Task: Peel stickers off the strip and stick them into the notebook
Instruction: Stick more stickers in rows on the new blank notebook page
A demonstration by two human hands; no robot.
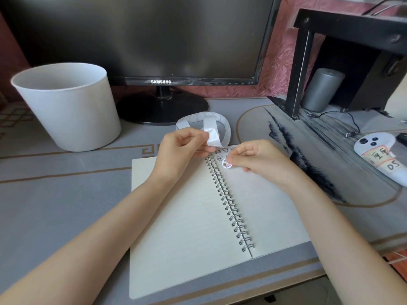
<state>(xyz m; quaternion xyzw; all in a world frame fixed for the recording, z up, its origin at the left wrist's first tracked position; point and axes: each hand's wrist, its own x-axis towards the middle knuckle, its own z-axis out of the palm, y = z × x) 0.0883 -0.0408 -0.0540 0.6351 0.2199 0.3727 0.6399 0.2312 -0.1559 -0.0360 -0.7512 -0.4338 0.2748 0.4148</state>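
An open spiral notebook (189,216) lies on the grey desk in front of me. My left hand (178,148) pinches the white sticker strip (211,130), which curls in loops behind it. My right hand (257,157) pinches a small round sticker (227,165) with a pink figure just above the top of the right page, next to the spiral. Several small stickers (221,154) sit on the right page's top left corner, partly hidden by my hands.
A white bucket (68,106) stands at the back left. A Samsung monitor (154,40) on its stand is behind the strip. A black shelf frame (299,69), a grey cylinder (320,89), a cable and a white labelled device (381,157) are at the right.
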